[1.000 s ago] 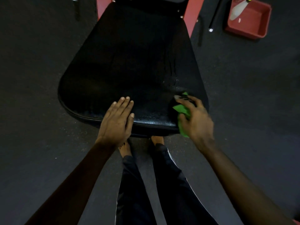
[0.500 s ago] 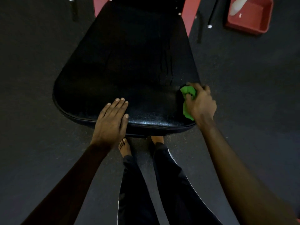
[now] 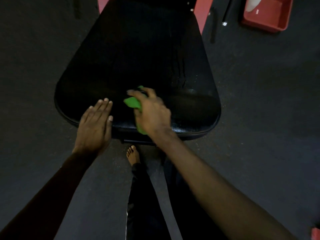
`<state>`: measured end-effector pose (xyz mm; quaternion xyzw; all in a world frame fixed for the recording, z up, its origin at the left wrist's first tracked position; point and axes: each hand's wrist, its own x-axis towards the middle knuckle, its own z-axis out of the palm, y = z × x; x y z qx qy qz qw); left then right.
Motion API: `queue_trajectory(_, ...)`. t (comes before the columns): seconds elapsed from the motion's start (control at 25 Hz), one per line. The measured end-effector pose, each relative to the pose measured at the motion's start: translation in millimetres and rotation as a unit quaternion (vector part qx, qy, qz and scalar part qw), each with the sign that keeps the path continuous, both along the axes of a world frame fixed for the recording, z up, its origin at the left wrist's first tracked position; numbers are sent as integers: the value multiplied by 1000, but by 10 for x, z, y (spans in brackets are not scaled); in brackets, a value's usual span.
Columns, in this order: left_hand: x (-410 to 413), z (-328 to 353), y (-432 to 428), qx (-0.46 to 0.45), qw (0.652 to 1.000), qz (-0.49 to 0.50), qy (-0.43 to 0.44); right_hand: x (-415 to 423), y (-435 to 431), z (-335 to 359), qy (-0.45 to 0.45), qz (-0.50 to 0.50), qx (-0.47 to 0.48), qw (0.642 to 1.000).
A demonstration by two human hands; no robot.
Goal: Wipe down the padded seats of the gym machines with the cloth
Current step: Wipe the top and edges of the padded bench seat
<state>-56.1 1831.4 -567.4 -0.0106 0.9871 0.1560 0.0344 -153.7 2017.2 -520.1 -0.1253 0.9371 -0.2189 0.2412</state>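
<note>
A black padded seat [image 3: 135,54] fills the upper middle of the view, widest at its near edge. My right hand [image 3: 152,113] grips a bunched green cloth [image 3: 132,102] and presses it on the seat near the middle of the front edge; most of the cloth is hidden under the hand. My left hand [image 3: 94,127] rests flat on the seat's front left edge, fingers straight and together. A damp, speckled patch shows on the seat's right front part.
Red frame bars [image 3: 200,13] of the machine rise behind the seat. A red tray [image 3: 266,23] holding a pale bottle sits on the dark floor at the top right. My bare foot [image 3: 133,155] and dark trouser legs stand just below the seat's front edge.
My right hand has swept the green cloth from the seat's right front corner leftward to the middle of the front edge. The left hand has stayed flat on the seat.
</note>
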Motion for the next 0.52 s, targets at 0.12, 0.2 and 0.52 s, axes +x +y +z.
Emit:
queue_trajectory(0.12, 3, 3, -7, 4, 1000, 8, 1, -129, 910, -6, 18, -94, 60, 994)
queue_trajectory(0.2, 8, -8, -8, -1, 1000, 7, 9, -168, 1322, 40, 17, -180, 102, 978)
queue_trajectory(0.52, 13, -27, 20, 21, 999, 15, 18, 61, -71, 34, 21, -124, 90, 988)
